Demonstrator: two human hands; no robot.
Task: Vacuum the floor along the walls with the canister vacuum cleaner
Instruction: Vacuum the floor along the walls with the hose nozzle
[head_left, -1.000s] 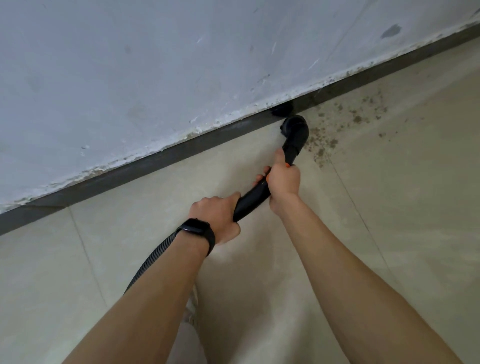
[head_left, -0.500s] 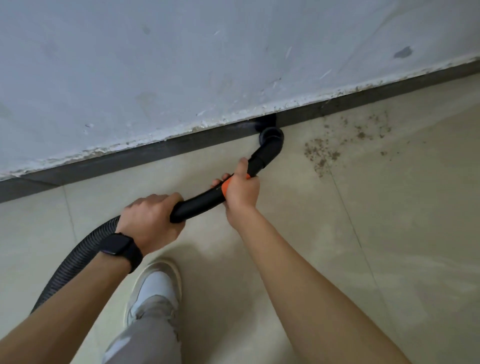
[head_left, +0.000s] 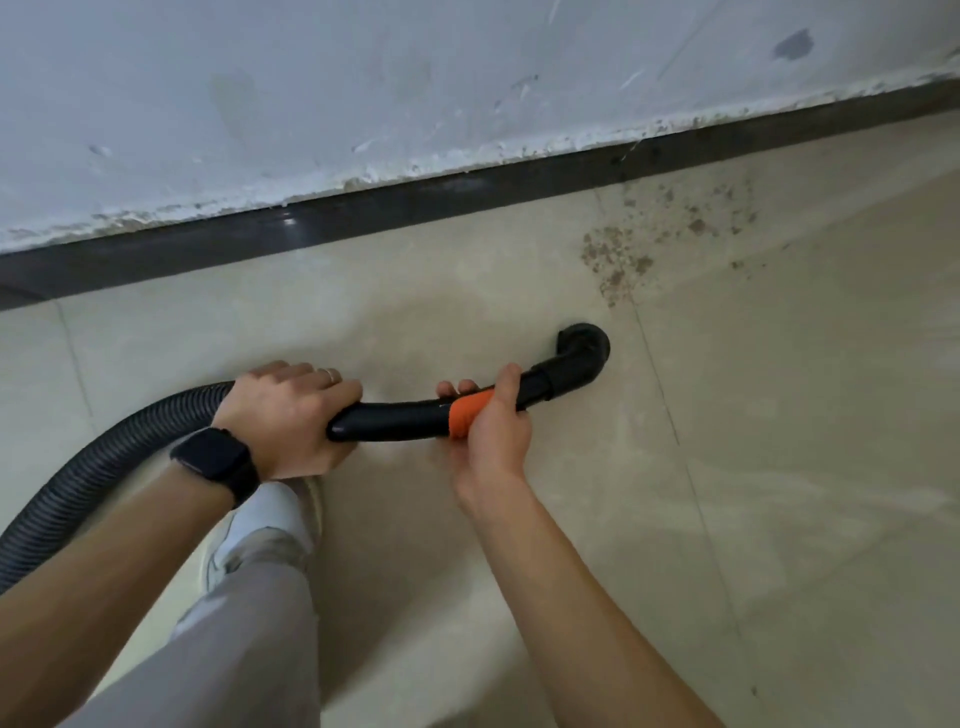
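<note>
We see the vacuum's black elbow nozzle (head_left: 583, 347) down on the tiled floor (head_left: 779, 467), apart from the dark baseboard (head_left: 363, 218) and near a patch of brown grit (head_left: 615, 260), its curved wand (head_left: 395, 418) gripped by the right hand (head_left: 488, 439) at the orange collar (head_left: 467, 413) and the left hand (head_left: 288, 415) beside the ribbed hose (head_left: 104, 467).

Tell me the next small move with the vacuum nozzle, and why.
Probably push the nozzle forward, slightly right, into the brown dirt patch. It sits just short of that patch, away from the baseboard, and both the left hand and right hand grip the wand.
</note>
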